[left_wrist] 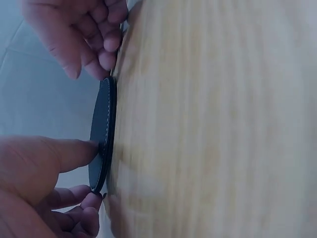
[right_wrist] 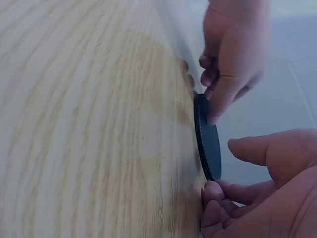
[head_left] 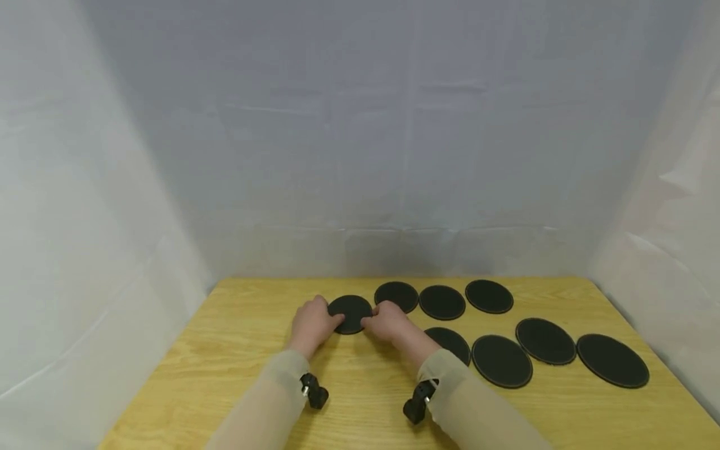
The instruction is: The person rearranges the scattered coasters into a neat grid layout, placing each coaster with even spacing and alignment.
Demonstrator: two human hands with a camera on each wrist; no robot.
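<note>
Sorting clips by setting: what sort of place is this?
Probably a staged recording booth: a bare wooden table walled by plain white sheeting, with only black round coasters laid out.

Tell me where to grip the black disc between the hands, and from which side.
Grip the black disc at its thin rim, from opposite sides, as the left hand and right hand do now. It lies flat on the wooden table, so probably only the stitched edge offers purchase: thumb on top, fingertips at the rim to lift it.
</note>
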